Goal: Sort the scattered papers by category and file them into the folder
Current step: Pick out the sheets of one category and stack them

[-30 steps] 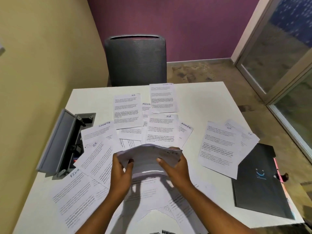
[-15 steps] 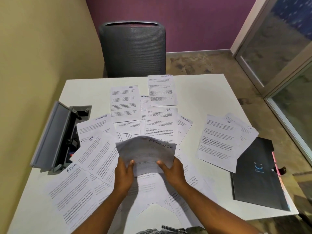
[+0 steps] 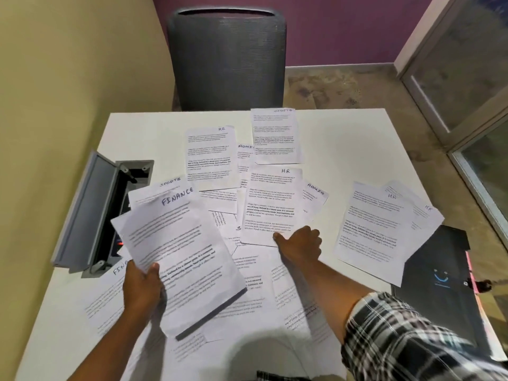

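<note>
My left hand (image 3: 143,287) grips a small stack of sheets headed FINANCE (image 3: 178,248) by its lower left edge, lifted over the table's left half. My right hand (image 3: 301,243) reaches to the bottom edge of an HR sheet (image 3: 270,204) in the middle of the table, thumb at the paper's edge and fingers curled. Several other printed sheets marked HR, ADMIN, SPORTS and FINANCE lie scattered and overlapping on the white table (image 3: 343,138). A black folder (image 3: 439,287) lies shut at the table's right front corner.
An open grey cable box (image 3: 90,213) with its lid raised sits in the table's left side. A grey mesh chair (image 3: 228,56) stands behind the far edge. Two HR sheets (image 3: 382,226) overlap beside the folder. A yellow wall runs along the left.
Both hands held the FINANCE stack in front of me before. Now the right hand has let go and reached forward to the HR sheet, while the left hand swung the stack to the left.
</note>
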Tool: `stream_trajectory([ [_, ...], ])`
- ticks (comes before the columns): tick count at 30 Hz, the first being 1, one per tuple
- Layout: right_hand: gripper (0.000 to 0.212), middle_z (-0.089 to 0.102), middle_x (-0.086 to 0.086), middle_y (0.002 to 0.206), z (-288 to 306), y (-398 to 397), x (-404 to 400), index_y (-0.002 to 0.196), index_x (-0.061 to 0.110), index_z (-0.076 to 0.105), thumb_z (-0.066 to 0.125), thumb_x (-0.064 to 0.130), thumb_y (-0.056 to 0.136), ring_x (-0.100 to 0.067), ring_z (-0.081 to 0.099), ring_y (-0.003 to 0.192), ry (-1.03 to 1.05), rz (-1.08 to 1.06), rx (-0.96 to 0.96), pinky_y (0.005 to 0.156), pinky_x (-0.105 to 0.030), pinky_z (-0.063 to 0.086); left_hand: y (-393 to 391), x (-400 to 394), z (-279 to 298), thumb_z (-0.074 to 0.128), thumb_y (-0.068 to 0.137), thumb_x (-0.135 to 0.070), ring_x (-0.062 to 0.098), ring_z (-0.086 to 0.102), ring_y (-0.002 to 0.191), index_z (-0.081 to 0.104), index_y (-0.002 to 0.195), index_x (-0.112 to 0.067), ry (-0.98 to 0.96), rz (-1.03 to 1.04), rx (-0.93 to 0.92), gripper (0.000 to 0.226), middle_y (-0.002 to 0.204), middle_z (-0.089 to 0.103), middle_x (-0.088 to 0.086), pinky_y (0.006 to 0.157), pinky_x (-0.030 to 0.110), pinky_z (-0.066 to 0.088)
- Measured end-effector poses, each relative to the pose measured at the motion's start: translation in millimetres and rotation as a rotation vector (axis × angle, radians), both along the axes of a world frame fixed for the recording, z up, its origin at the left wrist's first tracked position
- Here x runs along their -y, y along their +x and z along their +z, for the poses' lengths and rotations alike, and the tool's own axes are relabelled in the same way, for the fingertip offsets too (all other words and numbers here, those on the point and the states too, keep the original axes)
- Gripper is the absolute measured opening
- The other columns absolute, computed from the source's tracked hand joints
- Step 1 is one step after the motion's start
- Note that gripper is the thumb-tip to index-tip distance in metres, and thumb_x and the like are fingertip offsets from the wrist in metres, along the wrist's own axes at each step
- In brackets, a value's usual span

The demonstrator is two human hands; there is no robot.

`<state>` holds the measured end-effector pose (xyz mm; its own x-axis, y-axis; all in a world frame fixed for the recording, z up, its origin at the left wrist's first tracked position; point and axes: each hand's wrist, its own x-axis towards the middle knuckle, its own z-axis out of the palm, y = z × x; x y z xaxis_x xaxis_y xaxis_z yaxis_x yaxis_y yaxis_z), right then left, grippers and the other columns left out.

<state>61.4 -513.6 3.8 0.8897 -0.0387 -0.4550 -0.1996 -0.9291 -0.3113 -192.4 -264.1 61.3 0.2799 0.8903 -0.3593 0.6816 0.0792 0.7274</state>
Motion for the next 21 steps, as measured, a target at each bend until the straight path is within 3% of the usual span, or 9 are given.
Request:
stream_trajectory([
  [5, 0.094, 0.049, -0.012, 0.127, -11.0, 7.8, -11.2, 0.127, 0.007, 0.043, 0.078, 0.07, 0.068, -0.032, 0.053, 0.12, -0.159, 0.019, -0.044, 0.095, -0.046, 0.047, -30.2, 0.0, -13.8, 0.055, 0.1, -0.014, 0.041, 0.057, 0.104, 0.048, 0.129, -0.011, -0.02, 0.036, -0.035, 0.03, 0.116, 0.061, 0.016, 0.089, 0.054, 0.049],
  [8, 0.079, 0.06, -0.011, 0.124, -8.7, 14.7, -12.9, 0.124, 0.007, 0.042, 0.082, 0.053, 0.075, -0.034, 0.059, 0.119, -0.073, -0.041, -0.116, 0.097, -0.045, 0.044, -39.9, 0.1, -21.3, 0.056, 0.099, -0.013, 0.041, 0.057, 0.102, 0.049, 0.127, -0.01, -0.021, 0.041, -0.046, 0.029, 0.115, 0.061, 0.018, 0.085, 0.05, 0.049],
  [10, 0.055, 0.066, -0.012, 0.118, -5.8, 20.3, -8.8, 0.119, 0.006, 0.05, 0.076, 0.036, 0.081, -0.035, 0.064, 0.112, 0.017, -0.068, -0.119, 0.092, -0.041, 0.048, -41.6, 1.6, -24.1, 0.056, 0.099, -0.013, 0.041, 0.058, 0.1, 0.05, 0.126, -0.009, -0.029, 0.038, -0.037, 0.028, 0.113, 0.062, 0.018, 0.083, 0.048, 0.049],
  [12, 0.041, 0.071, -0.013, 0.112, -3.0, 24.4, 1.5, 0.113, 0.006, 0.061, 0.067, 0.032, 0.082, -0.035, 0.068, 0.102, 0.124, -0.143, -0.099, 0.084, -0.036, 0.055, -39.3, 3.5, -27.3, 0.057, 0.098, -0.013, 0.04, 0.06, 0.097, 0.05, 0.123, -0.01, -0.044, 0.024, -0.028, 0.026, 0.11, 0.063, 0.018, 0.083, 0.048, 0.05],
  [15, 0.042, 0.074, -0.014, 0.108, 5.4, 28.3, 24.1, 0.115, 0.006, 0.066, 0.061, 0.036, 0.087, -0.033, 0.07, 0.094, 0.238, -0.31, -0.037, 0.081, -0.035, 0.057, -31.7, 7.5, -31.7, 0.058, 0.098, -0.013, 0.039, 0.06, 0.1, 0.051, 0.124, -0.01, -0.059, -0.015, -0.016, 0.027, 0.111, 0.063, 0.017, 0.086, 0.048, 0.051],
  [17, 0.036, 0.072, -0.017, 0.108, 12.1, 31.1, 45.8, 0.119, 0.002, 0.064, 0.062, 0.029, 0.095, -0.032, 0.068, 0.086, 0.263, -0.412, 0.019, 0.072, -0.03, 0.049, -26.3, 10.5, -35.3, 0.059, 0.098, -0.012, 0.04, 0.06, 0.104, 0.052, 0.125, -0.007, -0.07, -0.049, -0.008, 0.029, 0.114, 0.063, 0.02, 0.089, 0.051, 0.051],
  [19, 0.03, 0.071, -0.018, 0.101, 14.7, 34.1, 74.3, 0.115, 0.001, 0.065, 0.063, 0.025, 0.097, -0.026, 0.063, 0.068, 0.276, -0.497, 0.057, 0.062, -0.025, 0.046, -21.1, 14.4, -37.5, 0.059, 0.097, -0.012, 0.04, 0.06, 0.107, 0.051, 0.127, -0.005, -0.081, -0.082, -0.007, 0.032, 0.117, 0.063, 0.021, 0.093, 0.054, 0.051],
  [21, 0.027, 0.071, -0.016, 0.096, 13.8, 35.0, 102.2, 0.111, 0.002, 0.064, 0.064, 0.024, 0.095, -0.025, 0.061, 0.063, 0.279, -0.526, 0.065, 0.058, -0.026, 0.047, -16.6, 19.4, -38.1, 0.059, 0.097, -0.012, 0.04, 0.06, 0.109, 0.051, 0.128, -0.005, -0.092, -0.09, -0.004, 0.033, 0.118, 0.063, 0.021, 0.094, 0.054, 0.05],
])
